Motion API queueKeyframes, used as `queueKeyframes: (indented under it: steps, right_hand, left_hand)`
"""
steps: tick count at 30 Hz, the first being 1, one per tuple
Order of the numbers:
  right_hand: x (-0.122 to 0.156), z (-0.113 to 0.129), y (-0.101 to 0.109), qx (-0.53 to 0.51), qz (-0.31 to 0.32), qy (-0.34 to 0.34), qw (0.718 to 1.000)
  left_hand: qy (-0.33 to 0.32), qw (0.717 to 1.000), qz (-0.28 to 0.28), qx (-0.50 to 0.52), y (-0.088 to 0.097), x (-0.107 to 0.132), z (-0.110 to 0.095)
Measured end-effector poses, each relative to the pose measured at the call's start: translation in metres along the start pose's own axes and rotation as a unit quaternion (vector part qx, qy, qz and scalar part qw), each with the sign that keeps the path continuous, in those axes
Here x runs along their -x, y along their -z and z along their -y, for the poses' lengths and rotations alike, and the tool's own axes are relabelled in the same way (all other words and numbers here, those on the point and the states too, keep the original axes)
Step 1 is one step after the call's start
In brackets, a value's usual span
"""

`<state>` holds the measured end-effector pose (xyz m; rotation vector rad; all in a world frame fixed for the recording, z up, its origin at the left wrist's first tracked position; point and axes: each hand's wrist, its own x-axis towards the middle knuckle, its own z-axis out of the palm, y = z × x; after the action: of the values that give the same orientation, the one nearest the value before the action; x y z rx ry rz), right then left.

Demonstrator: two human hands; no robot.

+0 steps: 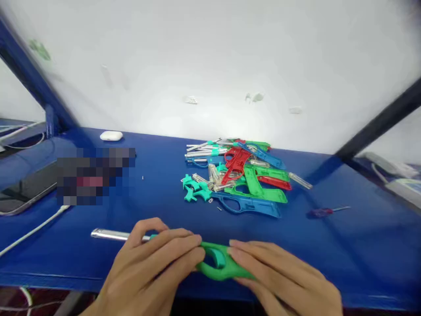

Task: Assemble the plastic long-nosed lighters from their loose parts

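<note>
A green gas lighter (215,274) with a teal trigger (218,258) lies sideways between my hands at the table's front edge. My left hand (154,263) is closed around its front part, and the silver barrel (110,235) sticks out to the left past my fingers. My right hand (283,274) grips the handle end, which it mostly covers. Beyond my hands lies a pile of lighter parts: a blue casing half (250,205), green casing halves (258,186), a red casing half (235,162) and several teal triggers (196,186).
A screwdriver (324,212) lies on the blue table (158,184) at the right. Clear fuel tanks (215,174) and metal barrels (200,151) are in the pile. At the left are a phone (28,188), a white cable (36,228) and a white earbud case (111,135).
</note>
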<state>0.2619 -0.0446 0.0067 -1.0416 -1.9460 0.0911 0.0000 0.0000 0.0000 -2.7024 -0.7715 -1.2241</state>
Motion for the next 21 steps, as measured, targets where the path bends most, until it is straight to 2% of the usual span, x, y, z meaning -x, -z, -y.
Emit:
queueKeyframes:
  steps: [4, 10, 13, 17, 21]
  right_hand:
    - [0.004, 0.004, 0.013, 0.022, 0.015, -0.082, 0.996]
    - [0.001, 0.004, 0.014, 0.036, 0.043, -0.156, 0.986]
    - [0.003, 0.003, 0.008, 0.019, 0.027, -0.152, 0.988]
    - [0.003, 0.002, 0.006, -0.004, 0.010, -0.131, 0.991]
    - [-0.006, 0.004, 0.010, 0.005, 0.047, -0.068, 0.997]
  left_hand:
    - [-0.043, 0.997, 0.063, -0.025, 0.010, 0.003, 0.003]
    - [-0.038, 0.994, 0.096, -0.028, 0.010, 0.008, 0.001]
    - [-0.049, 0.991, 0.117, -0.029, 0.010, 0.009, 0.001]
    - [-0.023, 0.996, 0.079, -0.028, 0.005, 0.000, -0.003]
    - [-0.014, 0.997, 0.060, -0.045, 0.001, -0.009, -0.005]
